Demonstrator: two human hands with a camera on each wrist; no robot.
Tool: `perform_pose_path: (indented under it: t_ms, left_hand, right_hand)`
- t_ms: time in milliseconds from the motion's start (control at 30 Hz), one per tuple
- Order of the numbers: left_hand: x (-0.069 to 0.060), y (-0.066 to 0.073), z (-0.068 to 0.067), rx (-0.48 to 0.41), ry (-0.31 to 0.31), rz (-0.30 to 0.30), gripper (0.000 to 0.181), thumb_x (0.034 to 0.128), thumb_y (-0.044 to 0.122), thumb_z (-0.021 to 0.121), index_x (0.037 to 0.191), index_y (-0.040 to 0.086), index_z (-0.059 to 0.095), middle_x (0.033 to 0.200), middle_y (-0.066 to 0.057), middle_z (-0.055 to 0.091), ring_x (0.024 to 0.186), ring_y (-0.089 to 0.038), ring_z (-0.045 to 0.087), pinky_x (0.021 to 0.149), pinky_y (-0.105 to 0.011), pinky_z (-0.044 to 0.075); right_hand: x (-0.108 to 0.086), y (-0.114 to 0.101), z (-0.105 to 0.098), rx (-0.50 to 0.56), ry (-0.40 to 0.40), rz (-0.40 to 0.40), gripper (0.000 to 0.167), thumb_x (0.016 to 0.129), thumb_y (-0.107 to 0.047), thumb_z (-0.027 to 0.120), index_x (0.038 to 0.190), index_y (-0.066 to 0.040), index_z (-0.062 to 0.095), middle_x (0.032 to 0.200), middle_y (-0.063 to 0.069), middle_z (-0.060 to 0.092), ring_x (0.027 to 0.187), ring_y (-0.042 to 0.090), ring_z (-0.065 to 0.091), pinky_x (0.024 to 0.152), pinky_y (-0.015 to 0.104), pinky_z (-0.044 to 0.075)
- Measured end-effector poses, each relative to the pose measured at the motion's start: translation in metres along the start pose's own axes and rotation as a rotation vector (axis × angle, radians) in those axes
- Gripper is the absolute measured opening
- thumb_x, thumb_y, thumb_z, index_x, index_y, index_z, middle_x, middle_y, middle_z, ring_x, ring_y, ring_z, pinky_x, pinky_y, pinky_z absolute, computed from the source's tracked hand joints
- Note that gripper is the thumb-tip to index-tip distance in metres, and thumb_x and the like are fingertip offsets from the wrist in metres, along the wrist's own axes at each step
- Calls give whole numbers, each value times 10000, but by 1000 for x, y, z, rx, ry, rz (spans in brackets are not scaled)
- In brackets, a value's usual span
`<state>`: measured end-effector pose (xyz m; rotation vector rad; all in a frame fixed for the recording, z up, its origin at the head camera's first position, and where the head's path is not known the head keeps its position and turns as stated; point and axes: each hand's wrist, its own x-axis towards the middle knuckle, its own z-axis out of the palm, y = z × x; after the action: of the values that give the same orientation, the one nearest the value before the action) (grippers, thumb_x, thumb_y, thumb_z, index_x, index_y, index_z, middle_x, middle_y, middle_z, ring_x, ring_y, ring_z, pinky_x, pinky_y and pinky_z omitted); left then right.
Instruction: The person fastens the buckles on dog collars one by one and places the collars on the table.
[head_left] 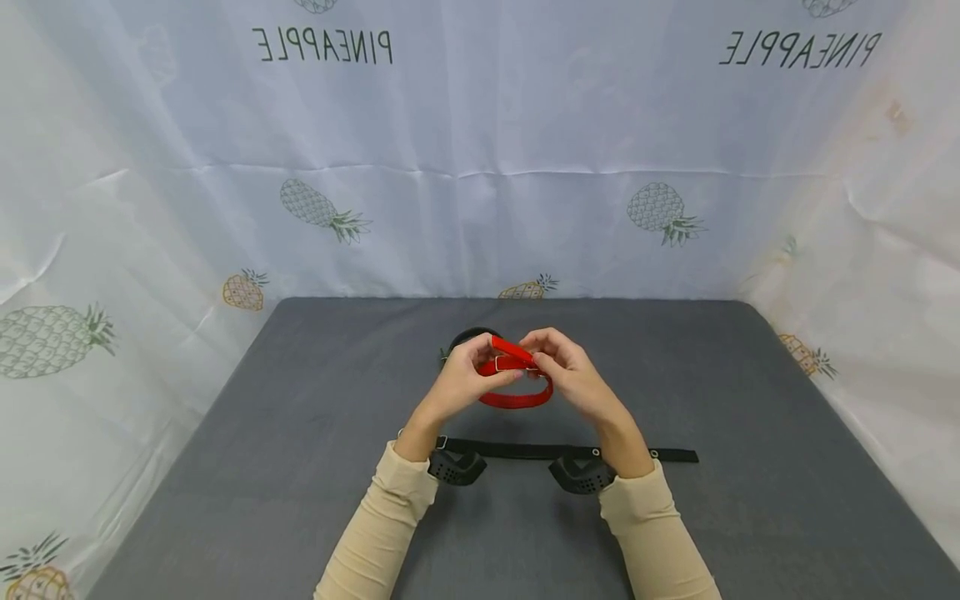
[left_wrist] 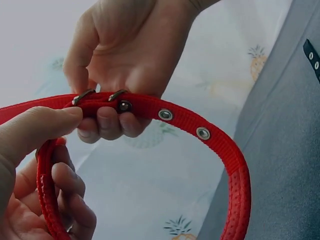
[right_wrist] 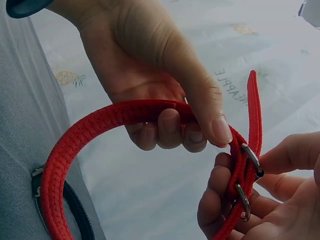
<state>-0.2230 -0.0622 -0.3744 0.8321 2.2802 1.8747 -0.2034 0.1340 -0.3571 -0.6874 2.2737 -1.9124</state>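
Observation:
A red collar (head_left: 513, 402) with metal buckle hardware and eyelets is held up in a loop above the table. My left hand (head_left: 459, 385) pinches it near the buckle (right_wrist: 251, 159), thumb on the band. On the other side, my right hand (head_left: 573, 377) grips the band beside the buckle, its fingers curled beneath and its thumb on top. Through the buckle runs the strap's pointed end (right_wrist: 254, 110), which sticks up free in the right wrist view. Bare eyelets (left_wrist: 165, 114) show along the band in the left wrist view.
A long black strap (head_left: 517, 450) with eyelets lies across the grey table (head_left: 300, 433), below my forearms. Behind my hands rests a looped black collar (head_left: 471, 335), partly hidden by the left hand. A pineapple-print curtain (head_left: 480, 225) encloses the table's back and sides.

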Motion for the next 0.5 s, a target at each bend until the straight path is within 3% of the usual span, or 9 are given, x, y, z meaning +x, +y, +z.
perform_pose_path:
  t_ms: [200, 367, 500]
  left_hand:
    - [0, 1, -1, 3, 20, 37, 277, 845, 52, 724, 1080, -6, 589, 1077, -223, 668, 886, -174, 666, 813, -265, 551]
    - [-2, 2, -2, 1, 24, 59, 347, 844, 28, 717, 1165, -17, 594, 1100, -237, 664, 957, -300, 663, 838, -231, 549]
    - [-2, 4, -3, 7, 21, 66, 349, 846, 22, 712, 1176, -18, 606, 1124, -235, 665, 954, -316, 661, 827, -214, 548]
  right_hand:
    - [0, -2, -2, -7, 24, -6, 257, 1015, -54, 410, 1230, 83, 446, 1017, -23, 563, 831, 64, 578, 784, 227, 517]
    - [-1, -1, -2, -23, 56, -24, 240, 1015, -38, 398, 1206, 99, 446, 996, -10, 565, 838, 58, 570, 784, 218, 507]
    - [-2, -2, -2, -17, 93, -13, 229, 1014, -37, 392, 1194, 89, 453, 963, -60, 581, 836, 73, 562, 782, 217, 497]
